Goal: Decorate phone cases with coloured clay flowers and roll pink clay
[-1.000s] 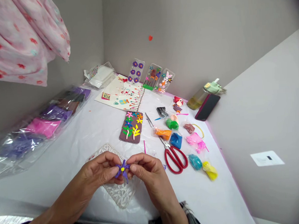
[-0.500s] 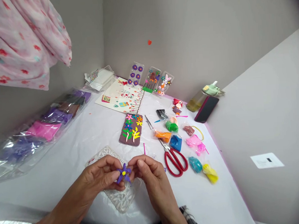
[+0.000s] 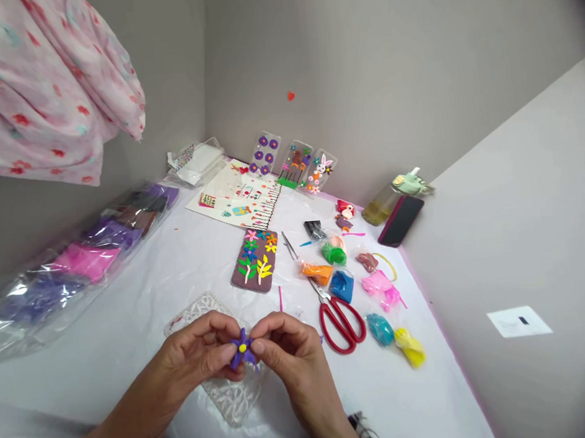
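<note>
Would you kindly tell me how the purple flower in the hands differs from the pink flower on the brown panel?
The purple flower has purple petals around a yellow centre, while the pink flower has pink petals. The purple flower looks larger than the pink flower. The purple flower is held between the left hand and right hand, whereas the pink flower lies on the brown panel. Both have several petals spreading from the middle.

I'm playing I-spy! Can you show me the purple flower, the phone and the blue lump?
Purple flower (image 3: 243, 348), head view, yellow middle.
Phone (image 3: 401, 221), head view, dark screen.
Blue lump (image 3: 342, 287), head view, its middle.
</note>
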The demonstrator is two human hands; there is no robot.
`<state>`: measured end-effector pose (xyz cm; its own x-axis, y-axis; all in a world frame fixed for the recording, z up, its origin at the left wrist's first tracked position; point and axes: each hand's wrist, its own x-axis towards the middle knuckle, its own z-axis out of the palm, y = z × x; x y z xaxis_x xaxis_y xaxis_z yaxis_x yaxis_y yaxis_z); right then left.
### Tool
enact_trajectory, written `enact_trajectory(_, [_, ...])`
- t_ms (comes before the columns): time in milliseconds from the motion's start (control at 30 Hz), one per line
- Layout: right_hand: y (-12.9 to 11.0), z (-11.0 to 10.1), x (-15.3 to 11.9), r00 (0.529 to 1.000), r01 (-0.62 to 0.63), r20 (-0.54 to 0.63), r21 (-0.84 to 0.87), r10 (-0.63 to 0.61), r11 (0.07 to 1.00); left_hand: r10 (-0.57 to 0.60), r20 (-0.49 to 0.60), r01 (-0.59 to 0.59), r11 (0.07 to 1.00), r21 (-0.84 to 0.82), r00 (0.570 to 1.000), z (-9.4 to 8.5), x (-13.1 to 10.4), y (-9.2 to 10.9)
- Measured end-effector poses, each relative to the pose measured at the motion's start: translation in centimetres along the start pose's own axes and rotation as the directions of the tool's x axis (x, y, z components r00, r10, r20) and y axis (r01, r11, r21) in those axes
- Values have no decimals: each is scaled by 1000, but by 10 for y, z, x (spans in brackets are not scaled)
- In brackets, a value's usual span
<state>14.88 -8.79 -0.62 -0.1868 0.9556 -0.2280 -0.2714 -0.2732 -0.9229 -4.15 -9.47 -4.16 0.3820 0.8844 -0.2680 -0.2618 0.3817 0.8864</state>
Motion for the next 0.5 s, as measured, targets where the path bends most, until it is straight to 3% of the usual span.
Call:
enact_trajectory(200, [3,-4,-5,999,54,10,-25,-54,998,-12,9,12,1000,-5,1000,-2,0,-2])
enact_trajectory(400, [2,-9,-8,951,309,91,-237,-296,921,-47,8,48,997,-55,999,4,-2,4])
enact_trajectory(500, [1,-9,-8,928,372,124,-299,-350,879,-60,22,61,995,-83,998,8,-3,10])
